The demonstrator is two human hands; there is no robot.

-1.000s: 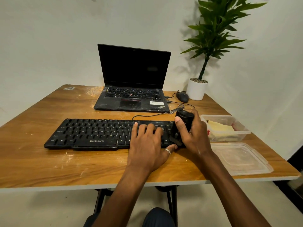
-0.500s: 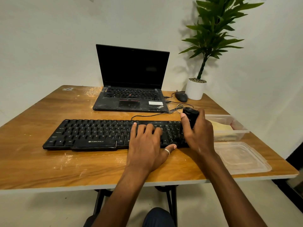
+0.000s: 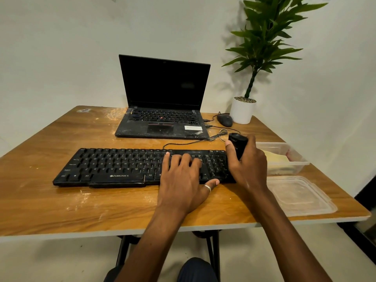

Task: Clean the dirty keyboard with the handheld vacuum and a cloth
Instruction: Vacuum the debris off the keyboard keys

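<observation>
A black keyboard (image 3: 114,166) lies across the wooden table (image 3: 61,204). My left hand (image 3: 183,180) rests flat on its right half, fingers straight on the keys, a ring on the thumb. My right hand (image 3: 249,165) grips a small black handheld vacuum (image 3: 239,144) upright at the keyboard's right end, over the number pad. The vacuum's lower end is hidden behind my hand. A yellow cloth (image 3: 273,156) lies in a clear plastic box (image 3: 293,165) just right of my right hand.
An open black laptop (image 3: 162,110) stands behind the keyboard. A black mouse (image 3: 224,120) and a white potted plant (image 3: 243,110) sit at the back right. The keyboard cable (image 3: 193,141) loops between them. A clear lid (image 3: 299,195) lies at the front right edge.
My right hand has carried the vacuum rightward and slightly back along the keyboard's right end, tilting it more upright. My left hand has stayed on the keys.
</observation>
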